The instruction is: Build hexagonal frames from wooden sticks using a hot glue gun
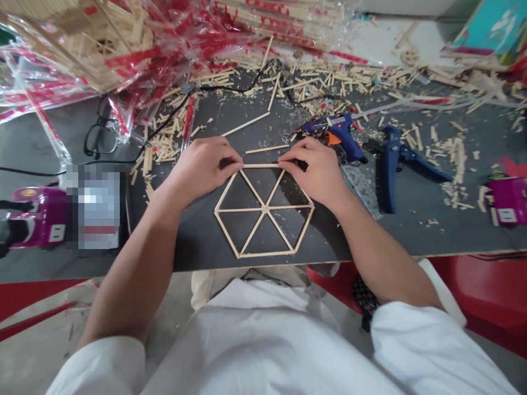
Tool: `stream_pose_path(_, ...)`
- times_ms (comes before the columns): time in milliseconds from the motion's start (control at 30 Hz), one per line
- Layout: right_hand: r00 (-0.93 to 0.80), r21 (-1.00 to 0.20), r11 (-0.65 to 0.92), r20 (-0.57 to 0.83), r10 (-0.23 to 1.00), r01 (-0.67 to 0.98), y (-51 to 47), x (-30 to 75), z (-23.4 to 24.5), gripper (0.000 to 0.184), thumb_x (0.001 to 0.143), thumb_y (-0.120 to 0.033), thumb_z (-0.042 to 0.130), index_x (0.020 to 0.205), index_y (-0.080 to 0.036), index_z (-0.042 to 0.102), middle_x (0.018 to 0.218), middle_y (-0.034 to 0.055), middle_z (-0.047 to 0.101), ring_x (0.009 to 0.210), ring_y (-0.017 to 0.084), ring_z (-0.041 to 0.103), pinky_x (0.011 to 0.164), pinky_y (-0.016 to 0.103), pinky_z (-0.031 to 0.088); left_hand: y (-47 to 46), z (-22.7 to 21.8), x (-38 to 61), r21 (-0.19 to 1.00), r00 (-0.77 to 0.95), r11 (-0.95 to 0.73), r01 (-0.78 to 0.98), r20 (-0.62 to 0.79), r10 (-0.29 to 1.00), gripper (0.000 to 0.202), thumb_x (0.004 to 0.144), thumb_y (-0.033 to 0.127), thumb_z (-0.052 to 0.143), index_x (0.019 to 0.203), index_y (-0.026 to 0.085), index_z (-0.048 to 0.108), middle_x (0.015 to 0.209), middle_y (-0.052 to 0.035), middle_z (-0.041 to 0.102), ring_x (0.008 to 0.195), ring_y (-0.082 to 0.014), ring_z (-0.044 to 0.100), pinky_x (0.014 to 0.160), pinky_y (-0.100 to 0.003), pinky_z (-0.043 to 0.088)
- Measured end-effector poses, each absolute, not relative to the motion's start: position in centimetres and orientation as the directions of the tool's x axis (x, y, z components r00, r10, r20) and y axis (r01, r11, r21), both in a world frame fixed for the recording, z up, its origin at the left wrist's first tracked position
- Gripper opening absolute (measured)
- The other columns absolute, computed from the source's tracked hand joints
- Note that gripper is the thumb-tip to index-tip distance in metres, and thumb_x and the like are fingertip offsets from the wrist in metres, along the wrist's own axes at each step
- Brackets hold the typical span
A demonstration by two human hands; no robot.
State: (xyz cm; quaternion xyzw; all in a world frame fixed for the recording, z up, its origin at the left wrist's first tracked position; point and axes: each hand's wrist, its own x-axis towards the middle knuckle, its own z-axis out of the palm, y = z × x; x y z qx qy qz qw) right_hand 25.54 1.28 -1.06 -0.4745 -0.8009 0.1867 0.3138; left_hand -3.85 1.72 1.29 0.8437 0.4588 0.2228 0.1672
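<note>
A flat hexagon frame (267,253) of thin wooden sticks, with spokes meeting in the middle, lies on the dark table near its front edge. Along its far side runs a short wooden stick (261,165). My left hand (209,164) pinches the left end of that stick, at the hexagon's far left corner. At the other end, my right hand (313,167) has thumb and fingers closed on the stick by the far right corner. Just beyond the hands lies a loose stick (267,148). A blue glue gun (343,134) rests behind my right hand.
Blue cutters (389,170) lie to the right. Eyeglasses (100,140), a tablet-like screen (101,211) and a purple object (41,216) are on the left. Cut stick pieces (329,77) litter the back, before plastic-wrapped stick bundles (280,19). A black cable (164,123) crosses the left side.
</note>
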Motion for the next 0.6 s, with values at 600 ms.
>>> stream_pose_path(600, -0.366, -0.602, 0.441, 0.252, 0.896, 0.665, 1.19, 25.76, -0.47, 0.017, 0.103, -0.030, 0.069, 0.098, -0.023, 0.084, 0.100, 0.0087, 0.075, 0.091, 0.026, 0.069, 0.084, 0.043, 0.055, 0.97, 2.36, -3.37, 0.423, 0.459, -0.462, 0.780, 0.115, 0.881, 0.029, 0.101, 0.037, 0.061, 0.101, 0.023, 0.086, 0.107, -0.0057, 0.082, 0.088, -0.0213, 0.073, 0.078, -0.032, 0.051)
